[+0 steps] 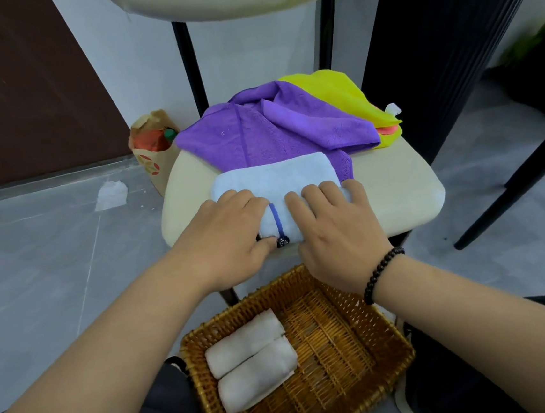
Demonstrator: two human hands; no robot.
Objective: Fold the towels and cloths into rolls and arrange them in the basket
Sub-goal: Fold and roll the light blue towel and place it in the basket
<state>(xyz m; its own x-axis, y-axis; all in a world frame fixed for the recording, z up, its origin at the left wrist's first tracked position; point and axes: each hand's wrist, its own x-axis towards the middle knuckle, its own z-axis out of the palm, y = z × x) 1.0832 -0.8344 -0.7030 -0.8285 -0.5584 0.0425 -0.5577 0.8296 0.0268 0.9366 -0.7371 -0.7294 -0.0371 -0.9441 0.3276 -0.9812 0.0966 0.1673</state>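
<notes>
A light blue towel [275,179] with a blue stripe lies on the cream chair seat [395,181], its near end rolled up. My left hand [231,240] and my right hand [336,230] grip that roll side by side, fingers curled over its top. Behind the towel lie a purple cloth [273,126] and a yellow cloth [347,99], with a bit of pink cloth [388,129] showing under the yellow one. The wicker basket [358,318] sits below the seat near me. Two white rolled towels [251,358] lie side by side in its left part.
A paper bag [152,151] stands on the floor left of the chair, near a crumpled tissue [110,195]. Another chair's black legs [512,190] reach in at the right. A dark slatted panel [443,56] stands behind the chair.
</notes>
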